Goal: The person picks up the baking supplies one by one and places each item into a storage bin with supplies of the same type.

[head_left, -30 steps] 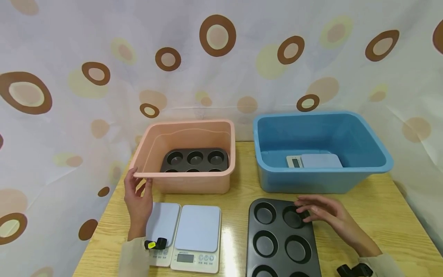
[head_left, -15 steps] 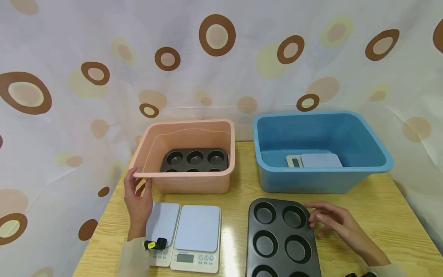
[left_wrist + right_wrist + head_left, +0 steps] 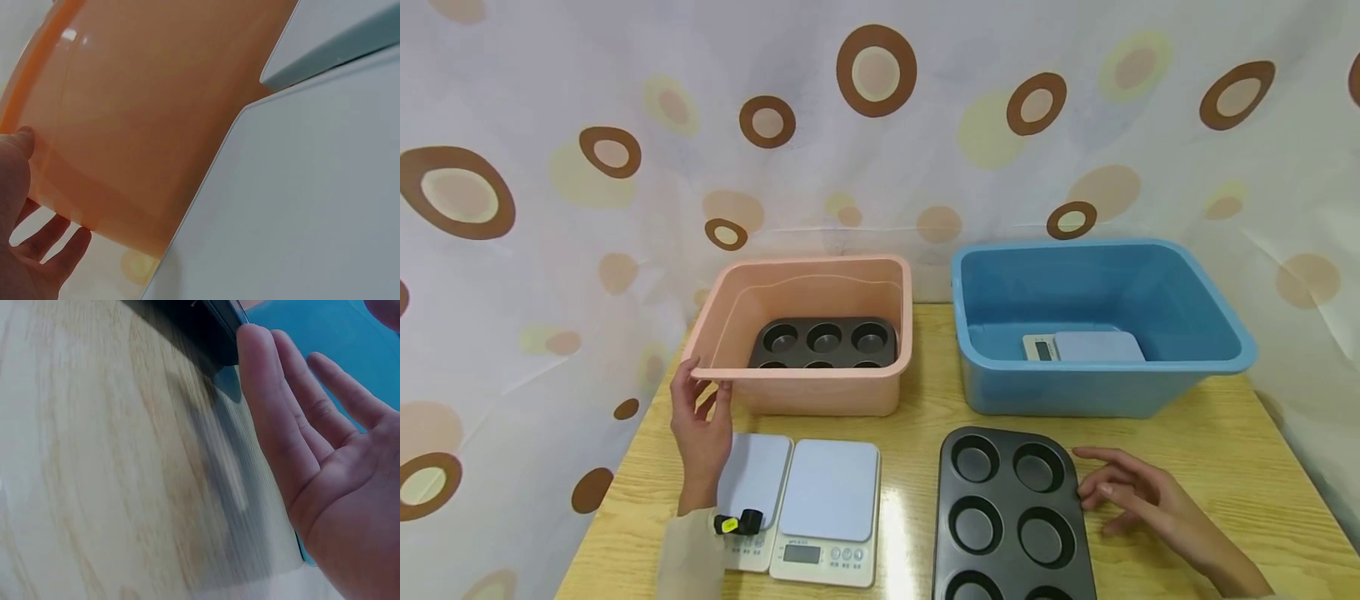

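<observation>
Down the left edge and across the top of the frame I see a pale backdrop (image 3: 700,50) printed with brown, tan and yellowish rounds, behind the wooden counter (image 3: 1187,425). Left of centre, my left hand (image 3: 700,437) pinches the near left corner of the pink tub (image 3: 820,396), thumb against the near wall just under the rim and fingers round the side, a beige sleeve (image 3: 688,554) behind it at the lower left. The pink tub stands on the counter, and a dark muffin tray (image 3: 802,342) lies inside it. Below it, in the lower left of the frame, two kitchen scales lie side by side: the left scale (image 3: 758,471), partly hidden by my wrist, and the right scale (image 3: 827,492), its display and buttons toward me. Right of centre at the bottom, a second muffin tray (image 3: 1011,500) lies on the counter and runs out of the frame. Above it, the blue tub (image 3: 1075,392) holds another scale (image 3: 1097,346). At the lower right my right hand (image 3: 1157,512) holds nothing, its fingers loosely spread at the second muffin tray's right edge; I cannot tell whether they touch it.
</observation>
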The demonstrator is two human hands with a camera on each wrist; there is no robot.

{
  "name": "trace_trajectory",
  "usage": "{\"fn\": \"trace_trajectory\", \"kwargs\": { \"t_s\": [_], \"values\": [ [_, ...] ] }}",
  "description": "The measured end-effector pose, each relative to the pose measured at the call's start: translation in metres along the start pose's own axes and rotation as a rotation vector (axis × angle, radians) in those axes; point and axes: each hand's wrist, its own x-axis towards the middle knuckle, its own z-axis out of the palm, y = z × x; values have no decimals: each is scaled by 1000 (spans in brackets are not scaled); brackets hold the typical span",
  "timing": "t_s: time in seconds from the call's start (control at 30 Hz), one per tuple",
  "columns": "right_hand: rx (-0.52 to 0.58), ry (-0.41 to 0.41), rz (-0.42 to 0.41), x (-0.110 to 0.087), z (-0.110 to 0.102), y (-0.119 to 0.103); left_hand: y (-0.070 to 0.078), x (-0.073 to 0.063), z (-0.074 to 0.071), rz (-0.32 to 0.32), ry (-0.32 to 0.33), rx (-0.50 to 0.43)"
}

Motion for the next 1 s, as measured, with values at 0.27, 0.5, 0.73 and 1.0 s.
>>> {"fn": "trace_trajectory", "kwargs": {
  "t_s": [0.27, 0.5, 0.73, 1.0],
  "values": [
    [83, -59, 74, -8, -1, 6, 0, 1, 1, 13, -5, 6],
    [59, -62, 173, -17, 2, 10, -1, 1, 1, 12, -9, 8],
    [172, -129, 220, -22, 2, 12, -2, 2, 2, 22, -8, 7],
    [208, -145, 274, -23, 9, 16, -2, 2, 1, 9, 4, 2]
  ]
}}
